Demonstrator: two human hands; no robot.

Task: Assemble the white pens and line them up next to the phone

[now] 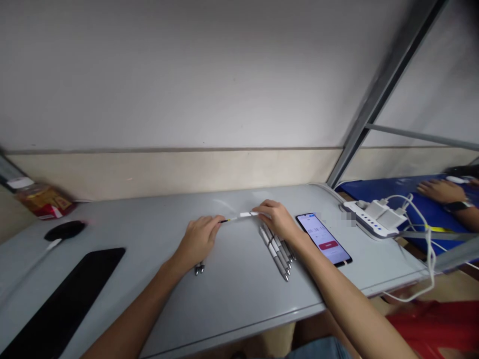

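My left hand [199, 238] is closed in a pinch on the thin dark end of a pen refill [229, 220]. My right hand [276, 219] is closed on the white pen barrel [248, 215] at the refill's other end. The two hands hold these in a line just above the grey table [232, 289]. Several finished grey pens [277, 249] lie side by side under my right wrist. Two small metal pen tips [199, 269] lie by my left wrist.
A phone [324, 238] with a lit screen lies to the right of the pens. A white power strip [374, 219] with chargers and cables sits at the table's right end. A black pad [60, 304], a black mouse [64, 230] and a jar [43, 200] are on the left. Another person's hand [441, 192] rests on a blue surface at the far right.
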